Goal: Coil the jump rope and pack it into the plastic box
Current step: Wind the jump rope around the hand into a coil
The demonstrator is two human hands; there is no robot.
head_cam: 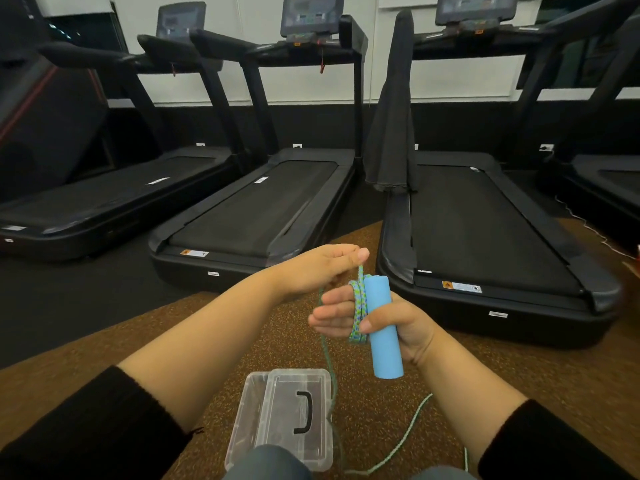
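Winding a green-and-blue jump rope [358, 308] around the fingers of the right hand [388, 327], a person kneels on a speckled brown gym floor [214, 327] facing a row of treadmills [263, 202]. The right grip is closed on the blue foam handle [382, 327], with only a few turns looped beside it; the left hand [322, 268] pinches the rope just above, between thumb and fingertips. Most of the rope trails loose on the floor. The clear plastic box [242, 420] waits below, its lid [301, 410] lying across it. Judging by this, coiling has barely begun and packing remains.
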